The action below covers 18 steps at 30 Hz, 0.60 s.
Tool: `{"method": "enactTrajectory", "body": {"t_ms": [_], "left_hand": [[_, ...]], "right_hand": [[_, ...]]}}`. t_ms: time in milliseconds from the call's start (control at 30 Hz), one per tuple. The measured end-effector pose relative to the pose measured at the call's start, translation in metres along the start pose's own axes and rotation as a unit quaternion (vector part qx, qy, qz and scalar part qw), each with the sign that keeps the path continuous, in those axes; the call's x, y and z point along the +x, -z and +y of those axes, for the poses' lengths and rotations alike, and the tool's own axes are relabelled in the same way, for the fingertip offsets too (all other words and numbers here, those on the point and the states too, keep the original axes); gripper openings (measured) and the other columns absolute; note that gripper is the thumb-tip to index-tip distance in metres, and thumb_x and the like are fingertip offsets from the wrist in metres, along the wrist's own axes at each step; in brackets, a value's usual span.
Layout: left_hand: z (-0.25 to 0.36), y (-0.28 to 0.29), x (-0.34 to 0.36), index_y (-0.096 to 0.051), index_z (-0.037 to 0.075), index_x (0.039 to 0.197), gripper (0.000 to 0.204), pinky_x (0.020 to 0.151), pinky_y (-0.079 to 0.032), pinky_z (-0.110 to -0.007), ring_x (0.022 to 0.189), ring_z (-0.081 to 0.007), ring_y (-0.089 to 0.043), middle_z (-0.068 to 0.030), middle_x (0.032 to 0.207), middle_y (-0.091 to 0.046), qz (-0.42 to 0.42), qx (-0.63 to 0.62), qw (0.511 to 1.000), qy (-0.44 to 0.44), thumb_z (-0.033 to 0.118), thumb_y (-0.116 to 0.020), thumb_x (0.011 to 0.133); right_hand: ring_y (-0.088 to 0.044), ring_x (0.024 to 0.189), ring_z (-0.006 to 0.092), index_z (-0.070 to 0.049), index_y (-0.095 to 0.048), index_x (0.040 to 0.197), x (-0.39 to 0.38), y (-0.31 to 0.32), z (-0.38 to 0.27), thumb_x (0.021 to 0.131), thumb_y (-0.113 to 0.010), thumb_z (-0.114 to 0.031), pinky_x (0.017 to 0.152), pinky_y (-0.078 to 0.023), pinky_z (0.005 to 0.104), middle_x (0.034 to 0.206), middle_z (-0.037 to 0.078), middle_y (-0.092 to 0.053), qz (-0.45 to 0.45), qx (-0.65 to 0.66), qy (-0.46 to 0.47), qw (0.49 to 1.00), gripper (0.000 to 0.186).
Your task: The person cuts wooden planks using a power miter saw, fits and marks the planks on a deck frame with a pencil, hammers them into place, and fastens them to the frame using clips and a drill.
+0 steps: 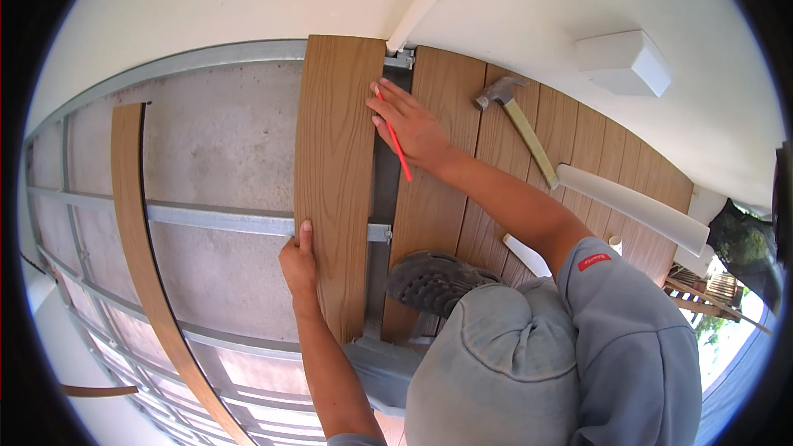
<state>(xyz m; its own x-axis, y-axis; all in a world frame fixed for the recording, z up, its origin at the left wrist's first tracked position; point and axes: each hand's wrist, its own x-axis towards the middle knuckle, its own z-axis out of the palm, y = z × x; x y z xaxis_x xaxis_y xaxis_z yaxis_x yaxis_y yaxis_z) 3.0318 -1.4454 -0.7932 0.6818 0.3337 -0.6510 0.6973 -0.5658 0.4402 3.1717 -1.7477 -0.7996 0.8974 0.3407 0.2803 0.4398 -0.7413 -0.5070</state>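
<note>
A wide brown wood-grain deck board (pixel 339 132) lies across the grey metal joists, its far end close to the white wall and a white pipe. My left hand (pixel 299 268) grips the board's left edge, thumb on top and the other fingers mostly hidden. Over the right edge, near the far end, my right hand (pixel 413 128) holds a red pencil (pixel 398 147) with its tip end toward the board. A dark gap separates this board from the deck boards (pixel 438 165) on the right.
A claw hammer (pixel 526 134) lies on the laid boards, beside a white tube (pixel 632 208). My black clog (pixel 434 281) rests near the gap. Leftward, a narrow brown strip (pixel 136 198) crosses metal joists (pixel 219 218) above concrete. The white pipe (pixel 429 0) and a white box (pixel 624 64) stand at the wall.
</note>
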Motion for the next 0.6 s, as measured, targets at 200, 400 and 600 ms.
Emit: {"method": "enactTrajectory", "body": {"t_ms": [200, 400, 600], "left_hand": [[-0.007, -0.005, 0.0, -0.069, -0.016, 0.096, 0.082, 0.078, -0.051, -0.047, 0.083, -0.0401, -0.067, -0.032, 0.087, -0.069, 0.004, -0.008, 1.0, -0.012, 0.064, -0.058, 0.095], [0.002, -0.014, 0.0, -0.069, -0.015, 0.092, 0.083, 0.078, -0.05, -0.046, 0.08, -0.0368, -0.066, -0.0303, 0.085, -0.069, -0.005, -0.008, 1.0, -0.015, 0.067, -0.057, 0.094], [-0.003, 0.004, 0.003, -0.069, -0.011, 0.088, 0.08, 0.074, -0.05, -0.046, 0.076, -0.0356, -0.066, -0.0258, 0.079, -0.069, 0.007, -0.032, 0.999, 0.016, 0.068, -0.058, 0.093]], "right_hand": [[-0.048, 0.139, 0.0387, -0.001, -0.057, 0.125, -0.006, -0.001, 0.003, 0.099, -0.06, -0.012, 0.11, -0.047, 0.0442, 0.142, 0.021, -0.055, 0.005, -0.001, 0.001, 1.0, 0.028], [-0.048, 0.138, 0.0391, -0.001, -0.057, 0.124, -0.007, 0.01, 0.014, 0.099, -0.058, -0.009, 0.111, -0.046, 0.0445, 0.141, 0.022, -0.056, 0.01, 0.012, 0.002, 1.0, 0.027], [-0.048, 0.138, 0.0395, -0.001, -0.058, 0.125, 0.008, -0.02, 0.011, 0.097, -0.061, -0.007, 0.111, -0.044, 0.0468, 0.14, 0.022, -0.057, 0.035, 0.055, 0.022, 0.998, 0.029]]}}
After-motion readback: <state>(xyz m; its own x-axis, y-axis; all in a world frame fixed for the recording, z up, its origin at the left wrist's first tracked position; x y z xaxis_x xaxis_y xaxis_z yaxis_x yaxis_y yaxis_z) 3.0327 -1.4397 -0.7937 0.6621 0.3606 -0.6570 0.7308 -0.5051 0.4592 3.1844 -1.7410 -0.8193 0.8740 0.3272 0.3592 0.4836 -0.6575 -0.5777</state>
